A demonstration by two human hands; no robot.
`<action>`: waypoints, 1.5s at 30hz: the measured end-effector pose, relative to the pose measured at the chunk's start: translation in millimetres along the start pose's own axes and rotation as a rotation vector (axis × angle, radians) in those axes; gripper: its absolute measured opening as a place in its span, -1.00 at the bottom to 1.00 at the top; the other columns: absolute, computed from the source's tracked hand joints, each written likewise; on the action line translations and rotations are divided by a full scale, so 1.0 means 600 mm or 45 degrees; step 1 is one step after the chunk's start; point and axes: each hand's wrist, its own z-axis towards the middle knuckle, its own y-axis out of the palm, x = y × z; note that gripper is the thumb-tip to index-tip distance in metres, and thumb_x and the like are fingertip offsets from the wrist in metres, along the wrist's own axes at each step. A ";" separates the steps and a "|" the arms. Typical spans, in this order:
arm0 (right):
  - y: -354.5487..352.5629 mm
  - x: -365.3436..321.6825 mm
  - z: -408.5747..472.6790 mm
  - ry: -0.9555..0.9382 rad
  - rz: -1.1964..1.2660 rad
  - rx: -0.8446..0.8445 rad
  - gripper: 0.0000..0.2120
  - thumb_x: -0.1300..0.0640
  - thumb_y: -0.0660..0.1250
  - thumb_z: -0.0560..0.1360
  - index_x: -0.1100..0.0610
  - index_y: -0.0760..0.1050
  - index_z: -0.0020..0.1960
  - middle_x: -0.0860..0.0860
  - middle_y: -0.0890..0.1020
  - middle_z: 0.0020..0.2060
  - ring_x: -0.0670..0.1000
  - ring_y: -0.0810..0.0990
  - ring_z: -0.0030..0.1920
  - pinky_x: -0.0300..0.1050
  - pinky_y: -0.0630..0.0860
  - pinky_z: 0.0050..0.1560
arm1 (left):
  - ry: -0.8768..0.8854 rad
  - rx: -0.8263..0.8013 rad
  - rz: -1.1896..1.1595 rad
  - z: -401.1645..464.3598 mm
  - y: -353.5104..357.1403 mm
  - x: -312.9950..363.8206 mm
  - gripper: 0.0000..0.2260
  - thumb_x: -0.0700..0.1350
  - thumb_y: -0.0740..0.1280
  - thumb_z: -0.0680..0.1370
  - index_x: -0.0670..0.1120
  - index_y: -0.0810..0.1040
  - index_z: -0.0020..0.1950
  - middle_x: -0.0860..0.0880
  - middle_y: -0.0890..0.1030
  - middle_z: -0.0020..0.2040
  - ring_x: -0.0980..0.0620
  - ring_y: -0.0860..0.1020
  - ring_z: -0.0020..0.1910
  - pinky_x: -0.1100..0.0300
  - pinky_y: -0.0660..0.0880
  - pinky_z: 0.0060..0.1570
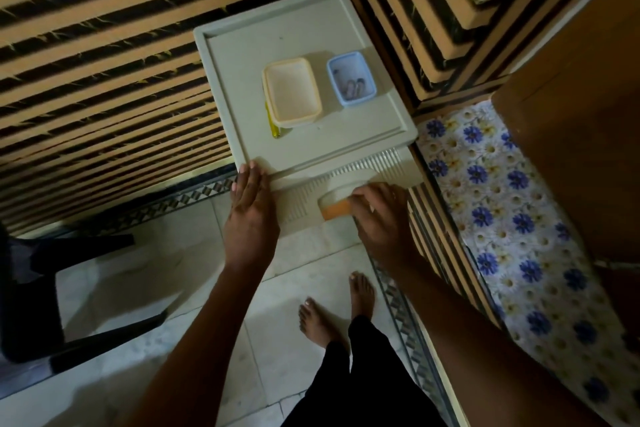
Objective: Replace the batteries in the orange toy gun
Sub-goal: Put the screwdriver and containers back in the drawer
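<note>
A pale plastic table [214,55] with a raised rim stands in front of me. On it a small blue tub [369,73] holds a few batteries [351,87], and an empty cream tub [277,68] sits to its left over a yellow item [275,130]. On the ribbed lower shelf [381,163] lies an orange object with a white top [337,209]; whether it is the toy gun I cannot tell. My right hand [381,215] grips its right end. My left hand [251,208] rests with straight fingers against the table's front left corner.
A black plastic chair [52,288] stands at the left on the tiled floor. A surface with a blue floral cloth [502,201] and a brown wooden panel [571,114] lie to the right. Striped walls close in behind the table. My bare feet [318,319] are below the table.
</note>
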 end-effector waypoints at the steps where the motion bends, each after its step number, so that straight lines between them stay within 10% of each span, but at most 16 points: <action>1: 0.006 0.003 0.015 0.002 0.004 -0.014 -0.79 0.45 0.28 0.49 0.22 0.64 -0.09 0.11 0.68 -0.06 0.19 0.66 -0.04 0.11 0.46 0.06 | -0.004 0.005 0.007 0.000 -0.001 0.000 -0.49 -0.32 0.33 0.64 -0.30 0.33 0.59 -0.27 0.29 0.63 -0.27 0.18 0.65 -0.29 0.24 0.57; 10: 0.032 0.009 0.070 0.059 -0.057 -0.221 -0.84 0.32 0.38 0.35 0.17 0.58 -0.08 0.09 0.62 -0.05 0.17 0.60 0.02 0.11 0.46 0.09 | -0.083 0.079 -0.011 0.006 -0.006 0.017 -0.59 -0.26 0.31 0.66 -0.28 0.45 0.52 -0.25 0.42 0.56 -0.22 0.29 0.62 -0.23 0.36 0.53; 15: 0.017 0.017 0.065 0.196 0.238 -0.115 -0.81 0.10 0.53 0.42 0.17 0.63 -0.05 0.10 0.62 0.00 0.17 0.59 0.06 0.12 0.48 0.08 | -0.270 0.186 -0.138 0.049 -0.043 0.052 -0.70 -0.09 0.25 0.71 -0.21 0.58 0.36 -0.20 0.63 0.26 -0.18 0.56 0.26 -0.10 0.55 0.24; 25: 0.039 0.056 0.250 0.974 0.521 0.062 -0.64 0.04 0.33 0.65 0.22 0.48 0.36 0.20 0.47 0.33 0.12 0.50 0.31 -0.65 0.28 -0.05 | -0.509 0.093 -0.095 0.233 -0.059 0.108 -0.67 -0.04 0.27 0.72 -0.24 0.54 0.36 -0.26 0.52 0.30 -0.22 0.44 0.32 -0.03 0.45 0.24; 31: 0.077 0.095 0.301 1.304 0.619 -0.054 -0.79 0.16 0.35 0.57 0.24 0.62 0.13 0.19 0.69 0.07 0.16 0.71 0.07 0.12 0.72 -0.03 | -0.596 0.073 -0.146 0.267 -0.052 0.117 -0.70 -0.11 0.29 0.70 -0.28 0.54 0.34 -0.25 0.57 0.25 -0.19 0.54 0.20 -0.01 0.52 0.10; 37: 0.034 0.084 0.284 1.543 1.046 0.032 -0.92 0.33 0.31 0.62 0.26 0.59 0.01 0.01 0.64 -0.17 -0.06 0.71 -0.25 -0.23 0.65 -0.36 | -0.627 0.101 -0.266 0.259 -0.042 0.114 -0.73 -0.09 0.25 0.71 -0.24 0.63 0.24 -0.21 0.64 0.15 -0.09 0.65 -0.01 0.13 0.57 -0.02; 45: -0.074 0.047 0.141 1.586 1.073 0.106 -0.90 0.26 0.34 0.64 0.23 0.59 0.13 0.04 0.63 0.03 0.08 0.72 -0.03 -0.22 0.68 -0.29 | -0.655 0.069 -0.620 0.114 -0.064 0.169 -0.77 -0.09 0.26 0.72 -0.22 0.60 0.22 -0.16 0.62 0.08 -0.03 0.70 -0.34 0.26 0.62 -0.40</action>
